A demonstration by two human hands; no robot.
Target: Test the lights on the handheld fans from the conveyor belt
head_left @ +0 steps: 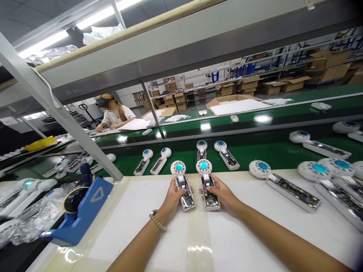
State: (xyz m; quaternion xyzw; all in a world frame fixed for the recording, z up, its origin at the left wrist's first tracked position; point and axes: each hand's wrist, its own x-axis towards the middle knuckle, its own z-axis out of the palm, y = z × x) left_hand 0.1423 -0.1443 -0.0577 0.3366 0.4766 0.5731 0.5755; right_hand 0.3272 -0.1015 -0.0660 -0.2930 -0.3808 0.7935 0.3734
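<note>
My left hand is closed around the handle of a white device that looks like a small handheld fan. Its round vented head has a lit blue centre, and a black circuit board shows on the handle. My right hand grips a second device of the same kind, thumb on its board. Its head also glows blue. The two are held side by side, upright and a little apart, above the white work surface. Each thumb lies across the middle of a handle.
Several like devices lie on the green conveyor ahead and at right, one long device close by. A blue tape dispenser stands left, beside plastic-wrapped devices. A slanted metal post rises there. A person works beyond the belt.
</note>
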